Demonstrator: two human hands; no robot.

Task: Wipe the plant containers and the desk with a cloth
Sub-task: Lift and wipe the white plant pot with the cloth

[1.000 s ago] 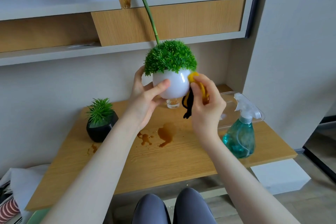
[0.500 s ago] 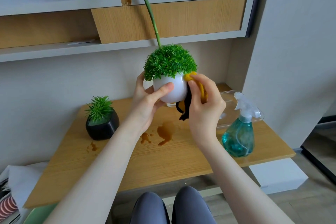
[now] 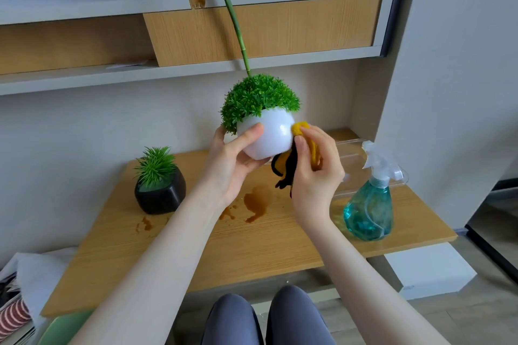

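Note:
My left hand (image 3: 229, 165) holds a round white pot (image 3: 269, 134) topped with bushy green foliage, lifted above the wooden desk (image 3: 252, 241) and tilted to the left. My right hand (image 3: 314, 173) grips a yellow and black cloth (image 3: 291, 159) and presses it against the pot's right side. A black pot (image 3: 161, 193) with a spiky green plant stands on the desk's left. Brown spill stains (image 3: 255, 204) mark the desk under my hands.
A teal spray bottle (image 3: 370, 204) stands on the desk's right, in front of a clear plastic tray (image 3: 353, 154). A tall green stem (image 3: 235, 19) rises behind the white pot. Shelves run above. My knees (image 3: 266, 316) are below the desk's front edge.
The white pot has tilted further left and turned in my left hand. My right hand has slid the cloth along the pot's right side.

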